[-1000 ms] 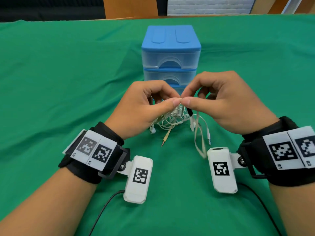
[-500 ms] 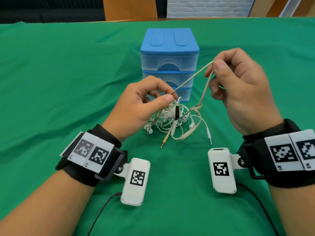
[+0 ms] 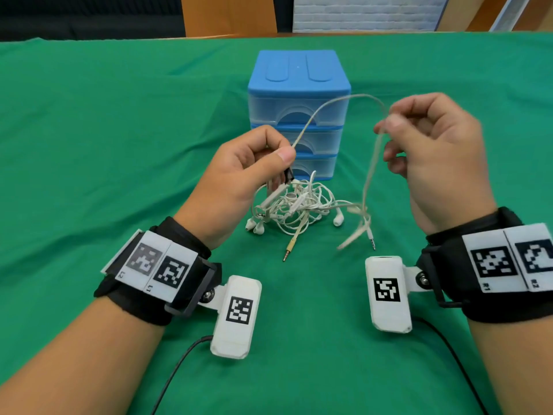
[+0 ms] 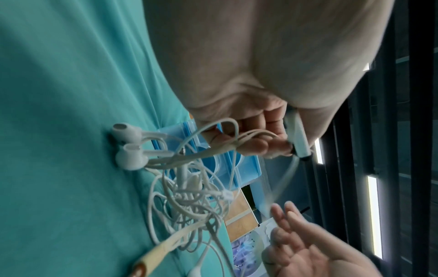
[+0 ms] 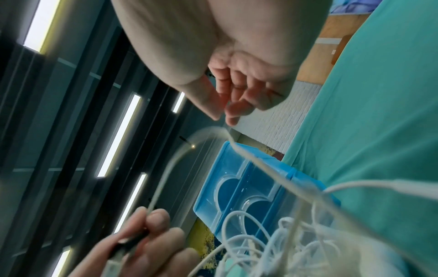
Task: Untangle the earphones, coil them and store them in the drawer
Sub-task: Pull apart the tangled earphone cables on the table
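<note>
**Cream cable lifted out of the tangle**

The earphones [image 3: 294, 206] lay as a knotted heap of thin white rubbery wires on the green cloth [image 3: 119, 130], just in front of the drawer unit [image 3: 299, 94] and between my wrists. Two smooth white buds [image 4: 128, 144] rested on the cloth at the heap's left edge. A gold plug [image 3: 289, 250] pointed toward me; a silver plug [image 3: 372, 239] lay to its right.

My left hand [image 3: 239, 178] pinched a slim bar-shaped remote [image 4: 297, 135], black-tipped, between thumb and curled fingers, its long axis slanting down toward the heap. From that pinch a flat cream cable [image 3: 329, 104] arched up and rightward across the drawer fronts to my right hand [image 3: 434, 151], where thumb and forefinger pinched it; it then dropped steeply to the cloth. Hands were apart.

The drawer unit was a boxy stack, blue lid, three translucent plastic drawers with arched pulls, all closed.
</note>
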### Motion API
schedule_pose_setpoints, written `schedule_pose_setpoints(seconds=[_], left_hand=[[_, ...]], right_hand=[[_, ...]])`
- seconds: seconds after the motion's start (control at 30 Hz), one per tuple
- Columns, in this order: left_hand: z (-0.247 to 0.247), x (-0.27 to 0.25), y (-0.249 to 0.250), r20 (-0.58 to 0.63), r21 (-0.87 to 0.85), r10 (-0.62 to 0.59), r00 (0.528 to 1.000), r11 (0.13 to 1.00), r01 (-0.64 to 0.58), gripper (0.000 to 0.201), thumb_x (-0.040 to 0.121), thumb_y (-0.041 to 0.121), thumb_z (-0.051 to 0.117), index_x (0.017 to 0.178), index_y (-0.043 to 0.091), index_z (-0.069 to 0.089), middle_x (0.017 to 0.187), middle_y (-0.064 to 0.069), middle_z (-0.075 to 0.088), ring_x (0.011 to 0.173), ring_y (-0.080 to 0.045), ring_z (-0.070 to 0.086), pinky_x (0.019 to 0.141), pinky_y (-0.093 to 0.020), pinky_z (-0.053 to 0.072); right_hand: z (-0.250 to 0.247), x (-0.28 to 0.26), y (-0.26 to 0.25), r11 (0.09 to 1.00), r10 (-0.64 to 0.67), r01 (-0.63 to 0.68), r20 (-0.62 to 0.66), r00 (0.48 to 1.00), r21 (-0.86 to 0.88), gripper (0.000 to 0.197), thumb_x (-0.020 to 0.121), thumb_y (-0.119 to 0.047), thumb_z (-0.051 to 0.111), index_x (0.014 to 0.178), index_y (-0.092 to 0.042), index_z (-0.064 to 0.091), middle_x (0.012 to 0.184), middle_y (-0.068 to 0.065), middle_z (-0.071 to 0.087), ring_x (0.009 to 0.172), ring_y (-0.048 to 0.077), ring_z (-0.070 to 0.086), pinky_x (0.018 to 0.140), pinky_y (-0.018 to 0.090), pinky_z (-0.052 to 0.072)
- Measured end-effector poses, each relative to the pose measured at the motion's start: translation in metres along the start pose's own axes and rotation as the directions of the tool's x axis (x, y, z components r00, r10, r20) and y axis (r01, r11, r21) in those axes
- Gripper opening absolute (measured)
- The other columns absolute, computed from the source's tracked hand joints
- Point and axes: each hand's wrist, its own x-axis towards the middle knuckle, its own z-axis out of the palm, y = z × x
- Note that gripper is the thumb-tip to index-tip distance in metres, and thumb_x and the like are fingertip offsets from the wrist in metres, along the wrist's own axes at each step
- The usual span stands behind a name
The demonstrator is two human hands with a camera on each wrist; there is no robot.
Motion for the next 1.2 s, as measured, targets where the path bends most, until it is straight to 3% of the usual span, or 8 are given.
schedule_pose_setpoints(seconds=[0.1,0.2,0.3,0.37,0.63,0.83,1.1,1.2], left_hand=[[-0.001,-0.001,-0.001,-0.042,0.013,-0.020,0.999,1.000,0.021,0.012,0.093,0.011,0.061,0.081,0.013,0.059,0.066,0.001,0.051,0.061,-0.013,0.042,0.060,-0.022,0.036],[0.001,-0.002,-0.001,-0.020,0.033,-0.024,1.000,0.999,0.024,0.010,0.092,0.010,0.064,0.082,0.011,0.061,0.068,-0.007,0.050,0.064,-0.022,0.037,0.058,-0.029,0.027],[0.003,-0.002,0.000,0.006,0.041,-0.010,1.000,0.999,0.009,0.010,0.093,0.009,0.063,0.083,0.006,0.062,0.070,-0.012,0.046,0.066,-0.025,0.032,0.060,-0.038,0.022],[0.003,-0.002,0.001,0.008,0.042,0.007,1.000,0.999,-0.007,0.017,0.096,0.012,0.059,0.083,0.002,0.064,0.067,-0.011,0.047,0.063,-0.023,0.035,0.060,-0.035,0.024],[-0.001,0.000,-0.003,-0.009,-0.017,-0.025,1.000,1.000,0.024,0.019,0.091,0.008,0.056,0.104,0.008,0.070,0.064,0.004,0.057,0.062,-0.010,0.049,0.062,-0.020,0.039],[0.000,0.000,-0.004,-0.059,0.023,-0.015,0.998,1.000,0.016,0.011,0.089,0.010,0.064,0.095,0.012,0.073,0.065,-0.007,0.049,0.059,-0.012,0.039,0.057,-0.022,0.031],[-0.005,0.002,-0.003,-0.160,-0.100,-0.027,0.987,0.995,0.011,0.016,0.093,0.011,0.054,0.082,0.012,0.064,0.075,-0.012,0.050,0.059,-0.011,0.042,0.060,-0.025,0.035],[-0.004,0.001,-0.001,-0.134,-0.165,-0.027,0.991,0.986,0.004,0.015,0.092,0.010,0.050,0.080,0.010,0.059,0.075,-0.001,0.057,0.064,-0.014,0.045,0.064,-0.024,0.041]], right_hand=[[-0.002,-0.003,-0.011,0.991,-0.120,0.125,0.091,0.989,-0.046,0.032,0.080,-0.004,0.063,0.110,-0.013,0.060,0.102,0.012,0.067,0.076,0.009,0.057,0.053,0.019,0.039],[0.003,-0.010,-0.019,0.967,-0.197,0.238,0.331,0.923,-0.089,0.034,0.086,-0.008,0.066,0.119,-0.012,0.065,0.111,0.008,0.071,0.064,0.002,0.052,0.049,0.034,0.037],[0.012,-0.017,-0.014,0.950,-0.100,0.240,0.532,0.841,-0.200,0.028,0.088,-0.017,0.071,0.116,-0.017,0.071,0.103,-0.001,0.074,0.059,0.031,0.052,0.057,0.047,0.051],[0.016,-0.017,-0.012,0.939,-0.090,0.257,0.560,0.824,-0.227,0.016,0.088,-0.019,0.072,0.103,-0.015,0.076,0.087,0.001,0.074,0.062,0.032,0.056,0.060,0.047,0.050],[0.005,-0.006,-0.005,0.986,-0.105,0.126,0.190,0.976,-0.106,0.007,0.092,-0.013,0.064,0.086,-0.010,0.066,0.064,-0.003,0.054,0.050,0.009,0.040,0.048,0.019,0.032],[0.004,-0.005,-0.008,0.994,-0.096,0.102,0.165,0.982,-0.025,0.010,0.093,-0.012,0.060,0.084,-0.013,0.063,0.071,0.014,0.053,0.048,0.016,0.038,0.046,0.019,0.031],[-0.004,0.002,-0.012,0.987,-0.015,0.023,-0.053,0.998,0.157,0.016,0.084,-0.009,0.049,0.072,-0.020,0.051,0.065,0.004,0.052,0.048,0.019,0.035,0.046,0.030,0.017],[-0.003,0.001,-0.011,0.989,-0.008,0.019,-0.074,0.997,0.150,0.015,0.082,-0.009,0.048,0.072,-0.020,0.050,0.067,0.003,0.052,0.048,0.019,0.036,0.045,0.027,0.018]])
